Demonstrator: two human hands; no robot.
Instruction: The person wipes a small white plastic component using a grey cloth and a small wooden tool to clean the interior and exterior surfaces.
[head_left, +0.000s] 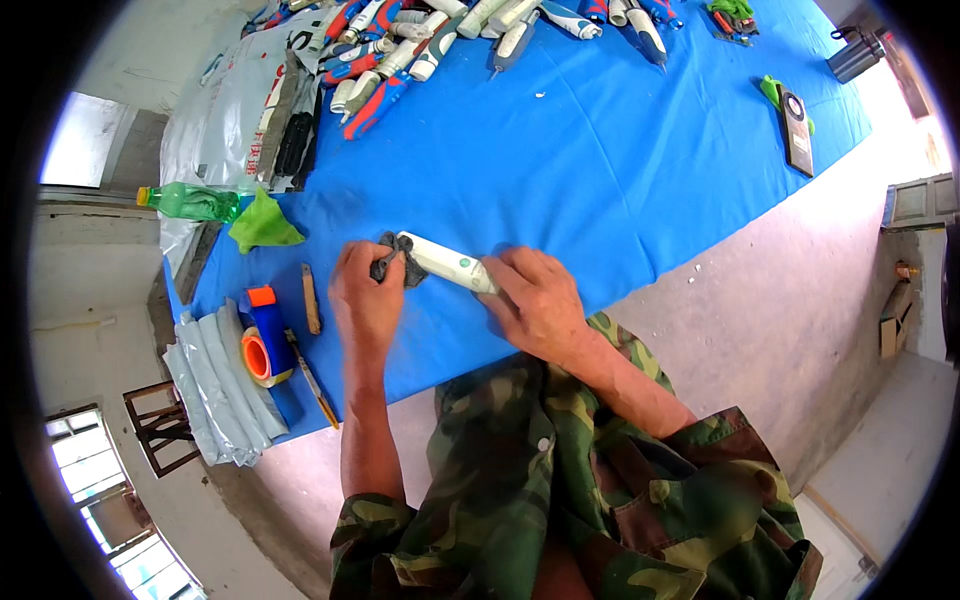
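My right hand (538, 304) grips one end of a white electric toothbrush handle (444, 260), which has a small green button on its side. Its other end points up and to the left, where my left hand (366, 285) pinches a crumpled dark grey cloth (414, 276) against it. Both hands are just above the blue cloth (510, 180) covering the table. To the left of my left hand lie a utility knife (310, 298) and a thin brush (311, 379). Part of the handle is hidden under my right fingers.
A pile of toothbrush handles (442, 54) lies at the back. To the left are a plastic bag (225, 112), a green bottle (191, 202), a green rag (264, 223), a tape dispenser (271, 337) and grey pouches (217, 382). A phone (795, 139) and a dark flask (855, 58) are at right.
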